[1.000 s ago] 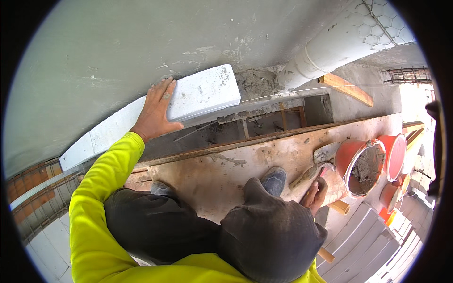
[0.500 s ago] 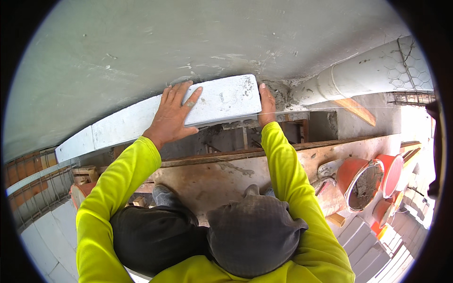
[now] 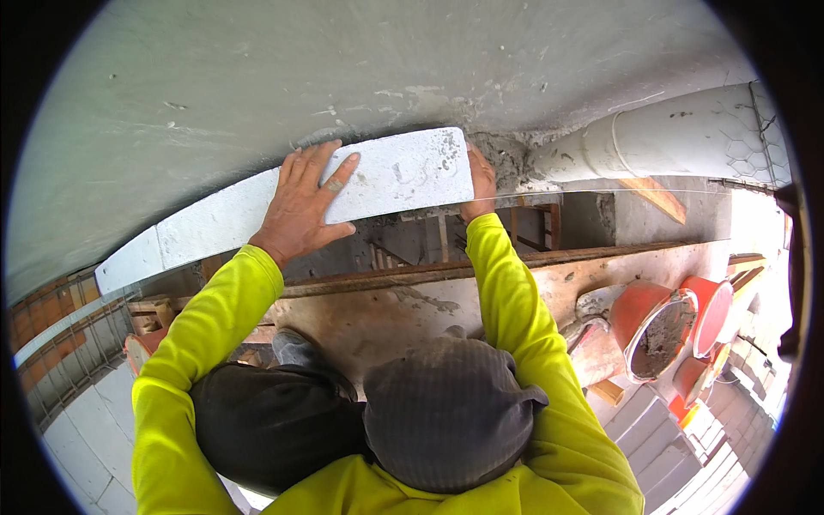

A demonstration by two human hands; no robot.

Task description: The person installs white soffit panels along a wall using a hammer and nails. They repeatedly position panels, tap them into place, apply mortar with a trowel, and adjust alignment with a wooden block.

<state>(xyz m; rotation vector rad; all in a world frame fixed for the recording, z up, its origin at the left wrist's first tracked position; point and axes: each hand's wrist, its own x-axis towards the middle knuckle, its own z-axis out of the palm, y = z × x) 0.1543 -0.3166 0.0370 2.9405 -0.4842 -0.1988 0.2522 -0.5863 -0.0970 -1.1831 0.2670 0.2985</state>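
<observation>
A long row of white building blocks runs along the grey wall, and its right-hand block has grey mortar smears on top. Flat on that row, left of the smears, lies my left hand, fingers spread towards the wall and thumb stretched past the near edge. My right hand is closed round the right end of the block, its fingers together against the end face. A thin taut string passes along the block's near edge and on to the right.
Below the blocks is a wooden platform under my legs. To its right are a red bucket of mortar and another red bucket. A thick white pipe meets the wall at right. Wire mesh stands at left.
My right hand has settled closer against the block's end, with its fingers tucked in. My left hand keeps its place on the row. The view has shifted slightly.
</observation>
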